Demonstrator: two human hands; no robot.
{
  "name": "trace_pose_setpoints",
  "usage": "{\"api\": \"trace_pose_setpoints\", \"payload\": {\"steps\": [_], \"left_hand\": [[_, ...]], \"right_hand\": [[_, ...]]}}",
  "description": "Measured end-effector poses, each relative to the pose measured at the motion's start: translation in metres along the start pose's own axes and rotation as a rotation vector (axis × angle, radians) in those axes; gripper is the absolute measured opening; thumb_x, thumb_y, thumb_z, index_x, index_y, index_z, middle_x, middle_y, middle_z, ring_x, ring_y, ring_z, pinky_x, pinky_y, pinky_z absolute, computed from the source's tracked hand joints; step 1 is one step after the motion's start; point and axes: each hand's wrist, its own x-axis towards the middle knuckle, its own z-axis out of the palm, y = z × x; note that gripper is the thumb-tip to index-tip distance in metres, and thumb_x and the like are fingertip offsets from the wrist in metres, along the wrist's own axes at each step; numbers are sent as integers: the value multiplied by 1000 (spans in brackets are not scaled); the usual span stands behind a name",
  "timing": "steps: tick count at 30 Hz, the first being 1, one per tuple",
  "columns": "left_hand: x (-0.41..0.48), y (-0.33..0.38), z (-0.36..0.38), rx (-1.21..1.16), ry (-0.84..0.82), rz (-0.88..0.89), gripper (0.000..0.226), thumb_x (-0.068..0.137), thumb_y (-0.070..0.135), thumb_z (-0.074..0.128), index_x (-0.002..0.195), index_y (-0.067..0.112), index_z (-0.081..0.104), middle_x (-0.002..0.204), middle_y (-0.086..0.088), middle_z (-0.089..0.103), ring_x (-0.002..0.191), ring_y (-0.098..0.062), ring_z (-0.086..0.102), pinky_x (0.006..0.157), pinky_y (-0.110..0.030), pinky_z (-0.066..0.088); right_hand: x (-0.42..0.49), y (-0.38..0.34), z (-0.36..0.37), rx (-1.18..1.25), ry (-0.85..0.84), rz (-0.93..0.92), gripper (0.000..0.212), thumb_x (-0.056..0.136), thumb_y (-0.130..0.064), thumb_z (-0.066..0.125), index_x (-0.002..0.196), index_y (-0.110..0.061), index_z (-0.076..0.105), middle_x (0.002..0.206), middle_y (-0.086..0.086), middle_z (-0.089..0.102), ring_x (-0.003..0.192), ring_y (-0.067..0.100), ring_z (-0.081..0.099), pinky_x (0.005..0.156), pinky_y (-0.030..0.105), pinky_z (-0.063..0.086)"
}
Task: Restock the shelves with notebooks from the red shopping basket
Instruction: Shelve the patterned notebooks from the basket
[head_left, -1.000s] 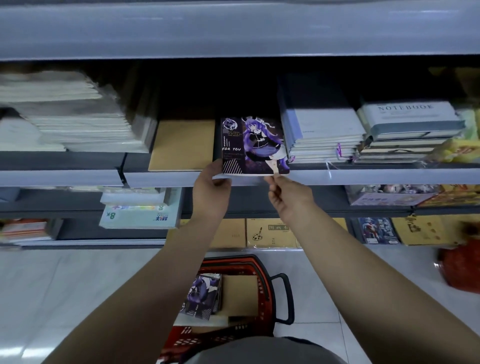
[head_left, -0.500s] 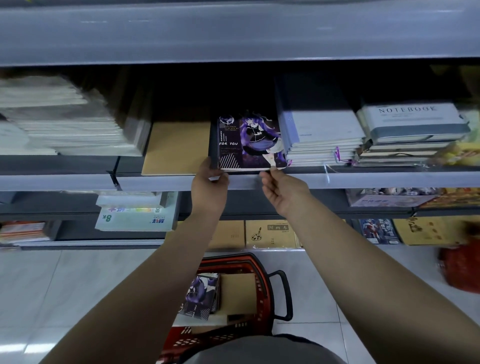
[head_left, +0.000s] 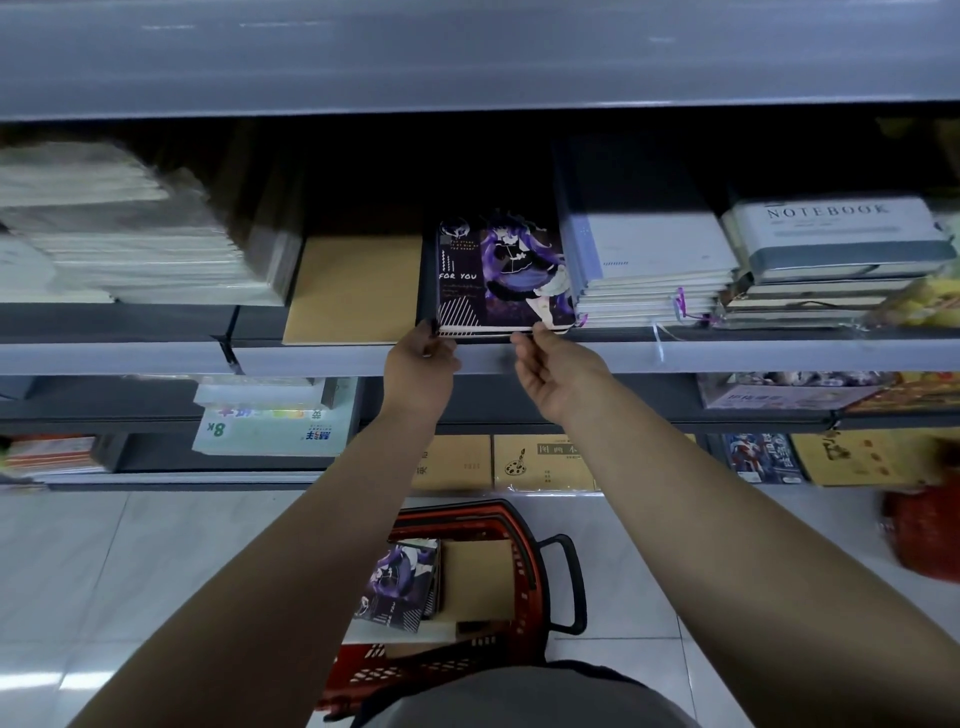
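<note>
Notebook (head_left: 501, 275), purple cover, lies at shelf (head_left: 727, 356) front edge between kraft pad and white stack. Left hand (head_left: 421, 364) pinches its near-left corner; right hand (head_left: 558, 371), fingers relaxed, touches near-right edge. Red basket (head_left: 524, 530) on floor holds more notebooks; restocking unfinished.

The purple notebook (head_left: 503, 275) lying on the middle shelf (head_left: 727, 353) carries "FOR YOU" in white handwriting on the left of its cover; the smaller lines above and below that are too fine to read. Well to the right of it, on the same shelf, the pale boxed notebook (head_left: 836, 234) topping a stack reads "NOTEBOOK" in spaced capitals. One shelf below and to the left of the purple notebook, a light green pad (head_left: 270, 431) shows "8K" with Chinese characters, seen upside down.
</note>
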Motion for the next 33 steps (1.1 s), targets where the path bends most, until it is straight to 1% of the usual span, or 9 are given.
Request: {"api": "trace_pose_setpoints", "payload": {"steps": [4,10,14,17,21,24,27,30,33], "left_hand": [[-1,3,-2,-25,-13,-48,32,99,6,45,80,27,59,82,8,61,75,-9,59,78,-31,45],[-8,7,-4,-83,-59,-85,28,100,5,42,88,25,58,97,5,61,74,-6,61,70,-28,44],[-15,13,-6,-167,-52,-101,28,101,9,42,86,28,56,99,4,64,81,-11,62,74,-31,43],[-22,18,-9,-209,-52,-88,18,103,24,44,92,29,57,106,5,67,92,-14,65,79,-33,44],[-31,22,-19,-280,-63,-79,24,105,38,38,109,25,57,112,8,67,99,-6,63,95,-39,44],[-40,26,-28,-397,-117,-79,35,105,42,35,124,21,54,117,9,65,109,-6,60,108,-42,38],[-51,29,-37,-442,-173,-44,48,105,45,27,140,16,46,142,0,53,134,-17,46,114,-43,28],[-62,29,-46,-493,-235,-16,58,104,52,17,142,18,44,151,0,43,143,-17,34,119,-44,19],[-73,27,-57,-525,-260,-17,61,104,53,14,146,17,39,155,-1,38,145,-17,29,121,-45,14]], "right_hand": [[1,1,1,18,7,4,13,93,-21,64,84,-12,64,81,4,71,47,3,61,44,17,49],[0,-2,4,52,-3,29,11,94,-20,63,85,-13,63,77,3,69,45,3,62,41,17,48],[-8,-1,5,26,-34,40,14,94,-25,62,88,-12,62,77,1,68,53,6,63,44,19,50],[-21,4,7,-76,-98,10,23,96,-38,57,98,-15,60,86,-1,69,73,10,65,62,29,49],[-45,12,12,-230,-217,-153,35,98,-51,45,101,-19,59,95,-5,71,96,13,64,89,37,42],[-60,16,12,-361,-264,-330,44,100,-54,33,112,-22,60,108,-7,70,104,8,61,94,36,38],[-71,20,11,-427,-312,-422,59,101,-56,22,136,-20,53,131,-3,61,117,8,54,104,37,29],[-80,27,11,-402,-350,-440,63,99,-60,16,140,-24,49,140,-4,55,131,11,45,113,40,21],[-89,41,13,-379,-373,-434,66,98,-62,14,141,-25,47,142,-4,52,136,10,41,118,43,17]]}}
